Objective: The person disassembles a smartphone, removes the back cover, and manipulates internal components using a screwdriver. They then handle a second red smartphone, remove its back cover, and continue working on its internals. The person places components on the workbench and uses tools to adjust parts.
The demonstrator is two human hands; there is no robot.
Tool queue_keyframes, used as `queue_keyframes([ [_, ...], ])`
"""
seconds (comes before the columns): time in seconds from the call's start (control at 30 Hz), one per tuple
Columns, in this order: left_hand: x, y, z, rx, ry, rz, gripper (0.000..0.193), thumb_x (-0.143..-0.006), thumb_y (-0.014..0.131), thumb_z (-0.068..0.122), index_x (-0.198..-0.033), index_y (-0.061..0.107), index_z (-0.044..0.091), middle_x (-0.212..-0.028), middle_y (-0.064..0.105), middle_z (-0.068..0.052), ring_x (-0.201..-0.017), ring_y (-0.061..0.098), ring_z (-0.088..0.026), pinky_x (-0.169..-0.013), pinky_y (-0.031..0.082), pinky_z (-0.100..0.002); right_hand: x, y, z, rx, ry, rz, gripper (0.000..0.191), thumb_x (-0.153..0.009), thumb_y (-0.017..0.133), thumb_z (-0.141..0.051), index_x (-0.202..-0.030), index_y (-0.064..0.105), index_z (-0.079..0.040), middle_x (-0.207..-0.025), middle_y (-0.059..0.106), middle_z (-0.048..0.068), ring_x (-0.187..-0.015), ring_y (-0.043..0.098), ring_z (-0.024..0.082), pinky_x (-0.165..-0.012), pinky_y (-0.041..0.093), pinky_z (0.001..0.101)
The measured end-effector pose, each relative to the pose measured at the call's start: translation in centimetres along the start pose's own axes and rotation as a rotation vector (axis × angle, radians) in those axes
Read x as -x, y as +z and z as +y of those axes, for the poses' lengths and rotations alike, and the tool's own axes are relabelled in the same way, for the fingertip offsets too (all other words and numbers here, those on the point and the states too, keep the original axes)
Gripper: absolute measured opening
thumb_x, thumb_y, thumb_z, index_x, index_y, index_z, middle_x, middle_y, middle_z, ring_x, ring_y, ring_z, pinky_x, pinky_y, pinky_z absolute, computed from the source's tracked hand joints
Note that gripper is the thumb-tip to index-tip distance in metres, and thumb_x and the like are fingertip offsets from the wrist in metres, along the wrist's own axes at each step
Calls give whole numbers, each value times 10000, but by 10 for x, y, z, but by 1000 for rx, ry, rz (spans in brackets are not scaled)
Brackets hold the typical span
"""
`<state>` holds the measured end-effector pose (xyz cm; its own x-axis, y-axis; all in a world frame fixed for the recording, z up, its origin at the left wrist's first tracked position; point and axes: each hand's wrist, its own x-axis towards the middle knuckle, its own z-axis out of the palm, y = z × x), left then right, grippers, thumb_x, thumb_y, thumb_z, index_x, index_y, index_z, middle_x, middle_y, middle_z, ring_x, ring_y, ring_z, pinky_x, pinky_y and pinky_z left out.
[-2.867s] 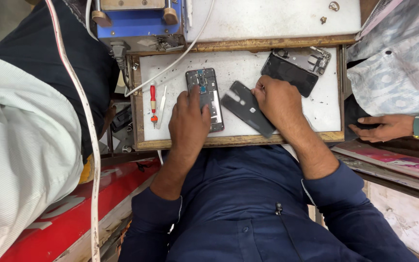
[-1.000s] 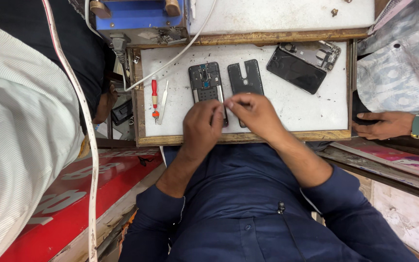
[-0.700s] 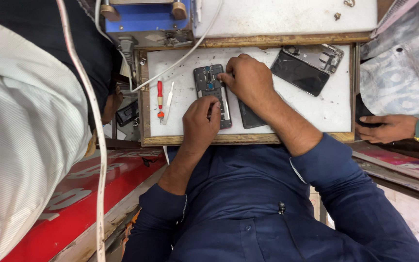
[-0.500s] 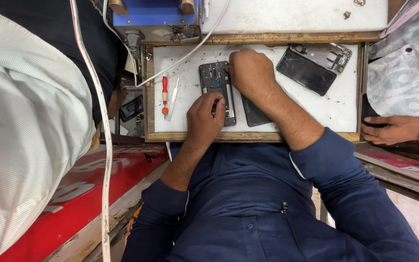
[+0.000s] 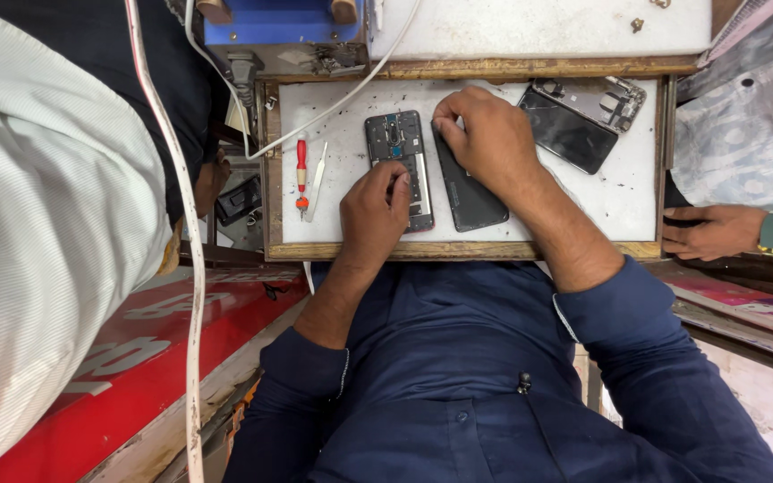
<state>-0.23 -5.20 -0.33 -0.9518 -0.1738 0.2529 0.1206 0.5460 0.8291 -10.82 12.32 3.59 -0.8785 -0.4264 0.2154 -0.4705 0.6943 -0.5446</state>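
**Here, two hands keep an opened phone still on a white board**

Now the opened phone lies flat near the middle of the white work board, with its inner parts facing up so they can be reached. The left hand rests on the near end of the phone, fingers curled down on it, likely to stop it from sliding. The right hand sits just right of the phone, on top of the dark back cover. Its fingertips bend toward the far corner of the phone. It may pinch a tiny part there, but I cannot tell.

Left of the phone lie a red screwdriver and thin tweezers, close by for easy grabbing. Well to the right of the phone, a second phone body lies out of the way. Past the board's right edge, another person's hand rests.
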Motion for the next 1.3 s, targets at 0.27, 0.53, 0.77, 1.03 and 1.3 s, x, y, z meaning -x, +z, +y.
queue_keyframes([
  [0.27, 0, 2, -5, 151, -54, -5, 66, -979, 679, 78, -1038, 665, 53, -912, 755, -81, -786, 772, -172, -671, 620, -303, -10, 19, -13, 47, 145, -111, 175, -874, 806, -242, -914, 766, -76, -945, 716, 110, -796, 711, 325, -696, 559, 446],
  [0.53, 2, 6, -10, 137, -69, -30, 69, -981, 686, 77, -1038, 673, 39, -899, 759, -84, -768, 768, -170, -663, 613, -296, -8, 25, -10, 94, 94, -120, 159, -945, 735, -195, -934, 712, -38, -941, 693, 148, -750, 702, 344, -664, 569, 466],
  [0.77, 0, 8, -7, 131, -88, -25, 78, -982, 685, 80, -1047, 677, 37, -905, 761, -88, -759, 767, -167, -659, 609, -298, 14, 7, -13, 3, 47, -83, 144, -1011, 662, -177, -992, 659, -34, -948, 675, 168, -778, 681, 381, -686, 553, 488],
  [1.03, -3, 6, -8, 130, -85, -38, 69, -981, 681, 74, -1042, 673, 44, -891, 755, -84, -774, 772, -171, -663, 615, -296, 71, -45, 48, -155, 123, 121, 78, -1098, 539, -102, -1094, 550, -25, -938, 652, 172, -805, 662, 310, -741, 528, 425],
  [1.3, -4, 7, -8, 116, -89, -52, 66, -980, 677, 78, -1036, 670, 45, -895, 756, -91, -762, 768, -175, -649, 605, -299, 137, -127, 111, 224, 456, 315, 102, -1120, 611, -110, -1137, 642, -14, -1079, 708, 173, -997, 679, 344, -864, 514, 449],
])
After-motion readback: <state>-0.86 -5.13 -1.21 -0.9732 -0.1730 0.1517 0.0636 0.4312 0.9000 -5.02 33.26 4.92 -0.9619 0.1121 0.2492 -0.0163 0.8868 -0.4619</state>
